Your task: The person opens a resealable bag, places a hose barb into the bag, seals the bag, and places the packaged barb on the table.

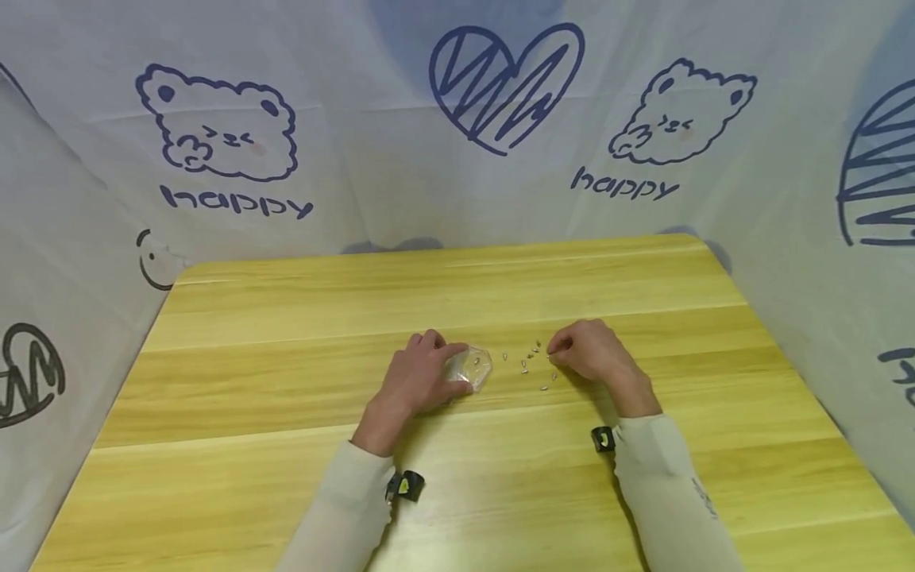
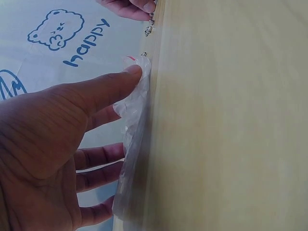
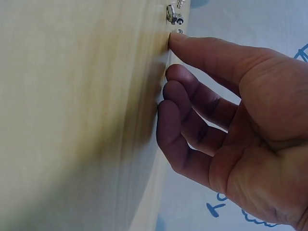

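A crumpled clear plastic bag lies flat on the table, with a small silver piece showing in it. My left hand rests on the bag, thumb and fingers spread apart across it; in the left wrist view the thumb presses on the plastic. To the right, my right hand pinches a small silver metal piece between thumb and index finger. Its other fingers curl close over the tabletop. Several small screw-like metal pieces lie scattered between the hands.
The wood-grain table extends around both hands. A pale cloth with bear and heart drawings hangs behind and along the sides. Dark wrist straps stick out beside the sleeves.
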Demonstrator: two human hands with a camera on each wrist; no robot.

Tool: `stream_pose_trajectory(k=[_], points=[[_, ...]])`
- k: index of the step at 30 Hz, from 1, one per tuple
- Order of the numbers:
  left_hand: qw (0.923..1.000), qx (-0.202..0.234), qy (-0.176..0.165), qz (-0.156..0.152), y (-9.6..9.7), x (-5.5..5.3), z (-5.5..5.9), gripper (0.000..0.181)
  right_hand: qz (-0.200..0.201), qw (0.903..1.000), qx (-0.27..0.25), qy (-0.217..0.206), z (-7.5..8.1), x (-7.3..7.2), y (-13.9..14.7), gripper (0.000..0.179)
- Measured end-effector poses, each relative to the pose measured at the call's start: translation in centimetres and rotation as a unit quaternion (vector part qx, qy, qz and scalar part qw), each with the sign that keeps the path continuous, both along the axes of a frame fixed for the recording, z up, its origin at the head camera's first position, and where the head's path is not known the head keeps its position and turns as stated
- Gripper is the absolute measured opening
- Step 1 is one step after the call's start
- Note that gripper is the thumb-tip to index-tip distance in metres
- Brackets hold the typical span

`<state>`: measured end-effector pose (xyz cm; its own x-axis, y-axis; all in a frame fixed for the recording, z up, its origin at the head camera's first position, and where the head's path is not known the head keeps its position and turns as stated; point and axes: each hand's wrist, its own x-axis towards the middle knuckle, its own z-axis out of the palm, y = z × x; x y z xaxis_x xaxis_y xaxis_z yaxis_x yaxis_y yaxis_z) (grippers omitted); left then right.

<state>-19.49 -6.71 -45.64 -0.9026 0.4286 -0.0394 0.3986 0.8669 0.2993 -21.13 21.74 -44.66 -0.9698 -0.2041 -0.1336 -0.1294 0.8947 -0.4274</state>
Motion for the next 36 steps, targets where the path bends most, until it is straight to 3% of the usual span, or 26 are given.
stream_pose_trajectory(k=[17,26,31,36], points=[[1.0000,-0.005,0.002,-0.001,0.2,-0.3,0.2,0.063,0.007,0.9999,-0.002,-0.008,0.3,-0.2,0.1,0.012],[1.0000,-0.008,-0.003,0.002,0.2,-0.2,0.3,0.064,0.065,0.9977,0.015,-0.016,0.0,0.1,-0.1,0.011],[1.0000,-0.004,-0.001,0.001,0.2,-0.1,0.2,0.064,0.079,0.9964,-0.027,0.014,0.3,0.5,-0.4,0.010],[1.0000,-0.002,0.003,0.003,0.1,0.1,0.0,0.064,0.101,0.9878,-0.102,0.059,0.7,0.7,-1.6,0.008]])
